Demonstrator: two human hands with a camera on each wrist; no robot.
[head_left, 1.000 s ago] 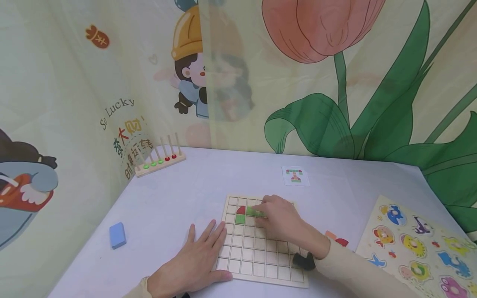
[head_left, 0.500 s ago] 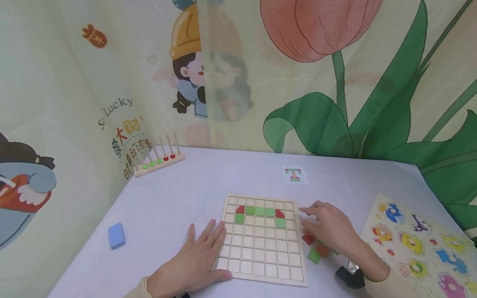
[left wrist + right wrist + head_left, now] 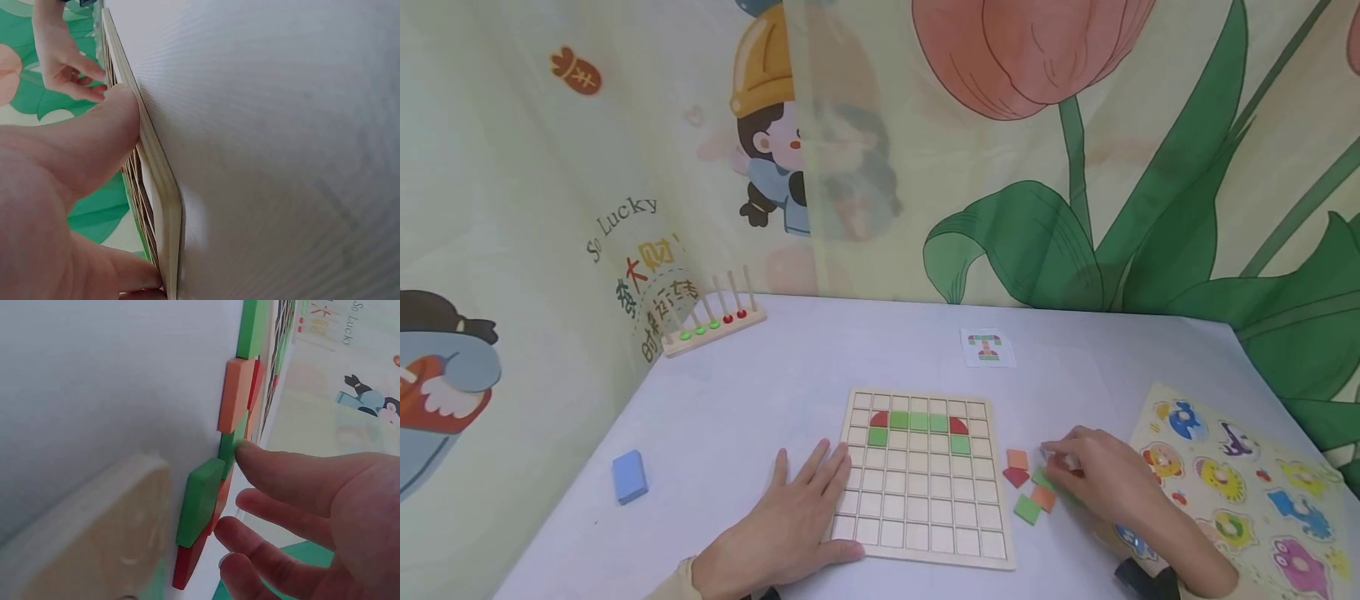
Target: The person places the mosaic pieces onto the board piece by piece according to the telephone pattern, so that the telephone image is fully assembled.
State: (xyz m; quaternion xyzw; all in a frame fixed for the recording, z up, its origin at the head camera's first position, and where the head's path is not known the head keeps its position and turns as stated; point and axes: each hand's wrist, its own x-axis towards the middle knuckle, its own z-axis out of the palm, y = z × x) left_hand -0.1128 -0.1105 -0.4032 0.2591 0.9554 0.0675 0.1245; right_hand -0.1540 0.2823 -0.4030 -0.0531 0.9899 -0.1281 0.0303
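A wooden grid board (image 3: 917,504) lies on the table, with green squares and red quarter-round tiles set in its upper rows. My left hand (image 3: 782,521) rests flat at the board's left edge, fingers spread; in the left wrist view its thumb (image 3: 112,125) lies over the rim. To the right of the board, my right hand (image 3: 1101,471) is just over a loose group of tiles, fingers bent and parted. Around it lie a green square tile (image 3: 1027,509), an orange square tile (image 3: 1017,459) and a red tile (image 3: 1016,477). The right wrist view shows the thumb (image 3: 262,469) right beside a green tile (image 3: 201,501).
Behind the board lies a small pattern card (image 3: 987,348). An animal peg puzzle (image 3: 1247,500) sits at the right, partly under the right forearm. At the left are a blue block (image 3: 629,477) and a wooden peg rack with beads (image 3: 715,332). A printed curtain (image 3: 850,275) hangs behind.
My right hand has left the board, where a row of green squares and a red tile now show, and moved right over the loose tiles. The left hand has stayed at the board's edge.
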